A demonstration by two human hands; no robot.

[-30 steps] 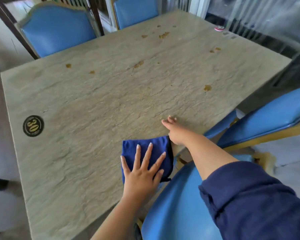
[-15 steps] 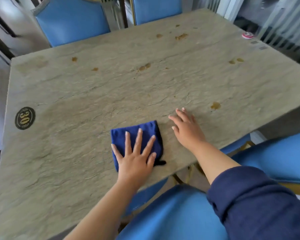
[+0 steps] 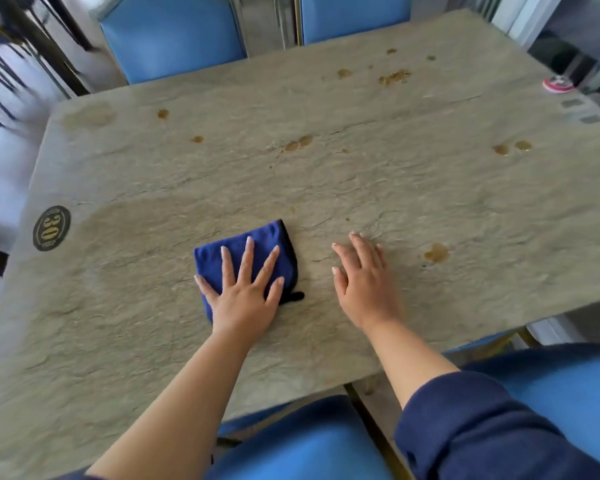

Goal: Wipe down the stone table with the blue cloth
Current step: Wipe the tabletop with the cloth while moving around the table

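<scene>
Left hand point(image 3: 245, 299) lies flat on the folded blue cloth point(image 3: 257, 249), fingers straight and spread, pressing it onto the stone table point(image 3: 361, 188) rather than gripping it. Its palm covers the near part of the cloth, and a short dark loop sticks out at the cloth's near right corner. Just beside it, apart from the cloth, the right hand point(image 3: 364, 282) rests on the bare stone with relaxed, extended fingers, holding nothing.

By its look the cloth is a soft, light microfibre pad, so it should bunch or slide out if pushed only by the fingertips; a broad flat palm over its middle seems the best hold for wiping. The rough, ridged stone will probably drag on it.

Around the hands the grey-green slab is veined and uneven. A brown stain point(image 3: 436, 252) sits near the right hand, a pair point(image 3: 298, 143) lies mid-table, and more spots are scattered toward the far edge, so most of the wiping looks undone. A round black badge marked 30 point(image 3: 51, 228) is at the left edge and a small pink-and-white disc point(image 3: 557, 84) at the far right. Blue upholstered chairs point(image 3: 170, 36) stand along the far and near sides, with blurred railings beyond.
</scene>
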